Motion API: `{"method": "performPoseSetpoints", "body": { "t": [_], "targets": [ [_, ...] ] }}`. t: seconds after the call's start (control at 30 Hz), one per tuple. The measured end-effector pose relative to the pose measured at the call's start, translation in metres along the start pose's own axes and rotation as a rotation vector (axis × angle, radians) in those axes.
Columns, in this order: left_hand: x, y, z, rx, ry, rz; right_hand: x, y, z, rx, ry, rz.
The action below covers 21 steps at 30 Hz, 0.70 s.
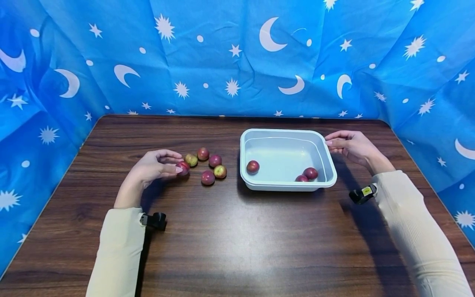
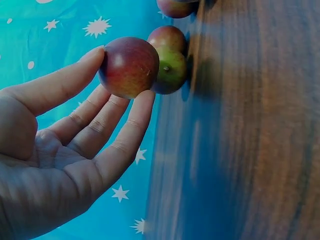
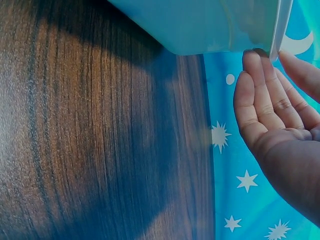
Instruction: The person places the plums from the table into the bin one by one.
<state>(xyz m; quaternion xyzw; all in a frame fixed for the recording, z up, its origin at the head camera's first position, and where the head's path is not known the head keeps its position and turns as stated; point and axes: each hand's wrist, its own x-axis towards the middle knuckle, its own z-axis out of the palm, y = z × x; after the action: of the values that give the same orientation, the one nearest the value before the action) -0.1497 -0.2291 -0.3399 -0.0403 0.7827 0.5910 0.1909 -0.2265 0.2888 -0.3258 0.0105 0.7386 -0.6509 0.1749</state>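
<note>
Pinching left hand (image 1: 152,167): a reddish fruit (image 1: 182,168) is grasped between thumb and fingertips, left of the white tub (image 1: 282,187).
Loose fruits (image 1: 215,161): five are grouped just right of it, two greenish.
Tub contents (image 1: 310,173): three reddish fruits are held, one left, two near right.
Right hand (image 1: 352,148): the tub's right rim is pinched.
Wooden table (image 1: 208,231): its far edge is backed by blue cloth (image 1: 211,24).

Reddish fruit (image 2: 128,66), star-patterned blue cloth (image 1: 211,45)

Left hand (image 2: 62,165) at eight o'clock — pinching a reddish fruit (image 2: 127,67), greenish fruit (image 2: 171,75) at twelve, wooden tabletop (image 2: 265,125) at three.
</note>
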Motion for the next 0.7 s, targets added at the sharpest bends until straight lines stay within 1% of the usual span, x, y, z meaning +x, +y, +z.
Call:
{"method": "performPoseSetpoints", "body": {
  "t": [0.2,0.37,0.53,0.7],
  "targets": [
    [0.001,0.008,-0.003,-0.008,0.016,0.021,-0.001,-0.001,0.001,0.005,0.003,0.007],
    [0.002,0.016,-0.004,-0.018,0.026,0.016,-0.002,-0.002,0.001,-0.006,0.007,0.019],
    [0.004,0.025,-0.004,-0.062,0.035,0.020,-0.002,-0.002,0.001,-0.004,0.010,0.022],
    [0.006,0.034,-0.005,-0.048,0.036,0.036,-0.002,-0.003,0.002,-0.007,0.009,0.025]
  ]
}}
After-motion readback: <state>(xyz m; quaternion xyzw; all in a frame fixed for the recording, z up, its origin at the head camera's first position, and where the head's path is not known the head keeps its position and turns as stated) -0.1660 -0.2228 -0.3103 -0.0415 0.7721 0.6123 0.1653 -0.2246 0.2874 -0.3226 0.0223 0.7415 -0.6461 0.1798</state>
